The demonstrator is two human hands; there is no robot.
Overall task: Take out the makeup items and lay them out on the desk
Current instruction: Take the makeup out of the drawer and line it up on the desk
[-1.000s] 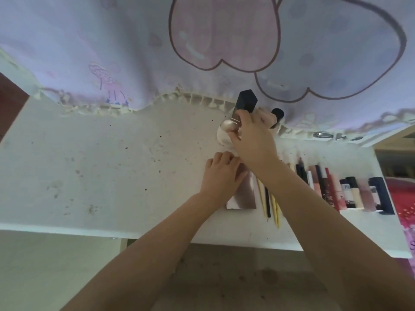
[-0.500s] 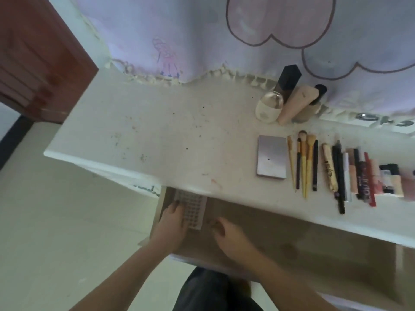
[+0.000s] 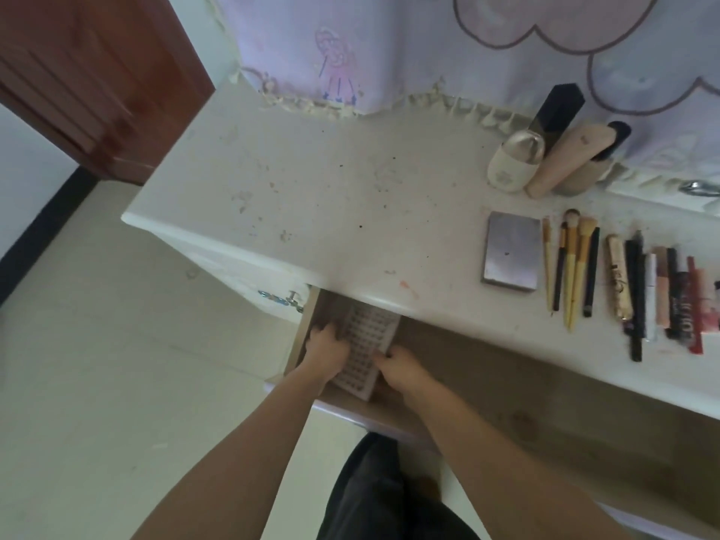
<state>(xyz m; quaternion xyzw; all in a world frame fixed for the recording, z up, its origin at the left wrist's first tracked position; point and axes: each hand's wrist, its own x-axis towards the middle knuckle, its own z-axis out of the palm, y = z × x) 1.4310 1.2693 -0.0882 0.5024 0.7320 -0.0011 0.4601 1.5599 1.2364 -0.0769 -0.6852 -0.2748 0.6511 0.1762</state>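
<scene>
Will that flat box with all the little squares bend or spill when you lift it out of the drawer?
Probably it won't bend: the grid box looks like stiff plastic with straight edges. It seems light, since both hands just grip its sides. It's wide and flat, so tilting it might shift whatever sits in the cells.

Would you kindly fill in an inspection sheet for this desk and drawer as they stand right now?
Surface: white desk, stained and speckled; left part bare.
Job's things: grid tray in the open drawer; on the desk a grey compact, a row of brushes, a row of pencils and tubes, and bottles standing at the back.
Clutter: nothing seen beyond the stains.
Hands: left hand grips the tray's left edge, right hand its right edge.
Cables: nothing seen.
Surroundings: pale curtain with drawings behind the desk, red-brown door at left, light tiled floor.
</scene>
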